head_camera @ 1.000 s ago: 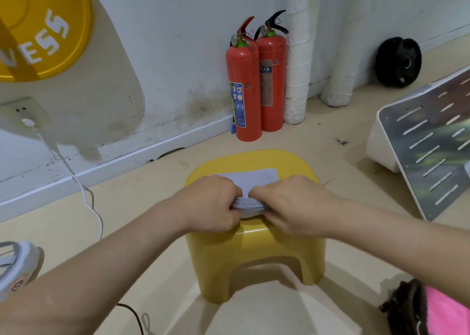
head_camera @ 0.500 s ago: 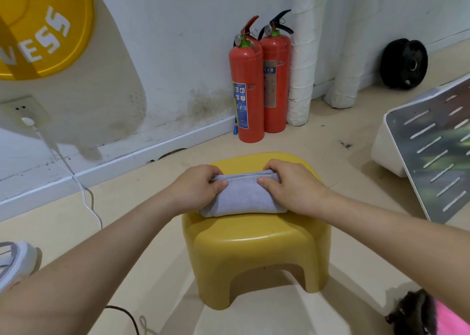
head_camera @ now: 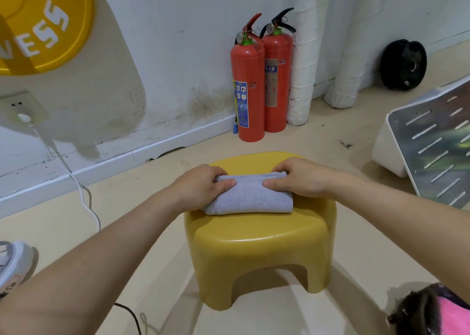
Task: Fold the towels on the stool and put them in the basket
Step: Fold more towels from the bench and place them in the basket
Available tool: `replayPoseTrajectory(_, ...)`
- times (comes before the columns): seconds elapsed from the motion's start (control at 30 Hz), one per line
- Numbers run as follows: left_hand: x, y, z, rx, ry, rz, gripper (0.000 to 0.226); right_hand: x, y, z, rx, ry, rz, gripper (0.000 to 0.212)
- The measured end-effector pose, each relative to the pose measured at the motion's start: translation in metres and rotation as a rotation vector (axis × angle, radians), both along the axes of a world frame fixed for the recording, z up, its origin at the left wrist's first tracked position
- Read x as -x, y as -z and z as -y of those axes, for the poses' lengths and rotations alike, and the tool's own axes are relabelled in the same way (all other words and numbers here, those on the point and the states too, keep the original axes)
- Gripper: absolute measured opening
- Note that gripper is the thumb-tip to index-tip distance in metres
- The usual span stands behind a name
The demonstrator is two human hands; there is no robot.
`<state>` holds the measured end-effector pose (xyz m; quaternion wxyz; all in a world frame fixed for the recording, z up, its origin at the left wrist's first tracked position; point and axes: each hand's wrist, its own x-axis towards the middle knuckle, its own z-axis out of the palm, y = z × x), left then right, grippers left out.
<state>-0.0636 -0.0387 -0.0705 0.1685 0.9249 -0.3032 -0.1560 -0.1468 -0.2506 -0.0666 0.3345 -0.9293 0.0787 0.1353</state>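
A folded pale grey towel (head_camera: 250, 197) lies flat on top of the yellow plastic stool (head_camera: 262, 253). My left hand (head_camera: 203, 186) grips the towel's far left corner, thumb on top. My right hand (head_camera: 298, 178) pinches the far right corner the same way. Both hands rest on the stool's seat with the towel stretched between them. No basket is in view.
Two red fire extinguishers (head_camera: 262, 80) stand against the white wall behind the stool. A white slotted panel (head_camera: 432, 151) leans at the right. A black weight plate (head_camera: 404, 64) sits far right. A white cable (head_camera: 81, 189) trails at left, a shoe (head_camera: 14, 266) at the lower left.
A second ago both hands were bunched at the towel's near edge; they carried it over to the far side, making a fold, and now hold the far corners.
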Motion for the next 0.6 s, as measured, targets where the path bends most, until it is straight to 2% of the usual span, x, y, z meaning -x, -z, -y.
replayPoseTrajectory(0.27, -0.001, -0.001, -0.003, 0.049, 0.105, -0.015, 0.018, -0.002, -0.023, -0.016, -0.032, -0.057, -0.197, 0.033)
replayPoseTrajectory(0.33, -0.001, -0.011, -0.004, 0.012, 0.144, -0.052, 0.022, -0.002, -0.027, -0.019, -0.047, -0.067, -0.172, 0.027)
replayPoseTrajectory(0.43, 0.001, -0.038, 0.009, -0.159, 0.306, 0.019, 0.055, 0.000, -0.041, -0.022, -0.020, -0.057, -0.049, 0.021)
replayPoseTrajectory(0.47, 0.004, -0.046, 0.017, -0.140, 0.362, 0.003, 0.059, 0.002, -0.048, -0.022, -0.017, -0.058, -0.007, 0.021)
replayPoseTrajectory(0.6, 0.017, -0.053, 0.054, 0.067, 0.483, -0.182, 0.045, 0.023, -0.077, -0.007, 0.029, -0.030, 0.068, 0.023)
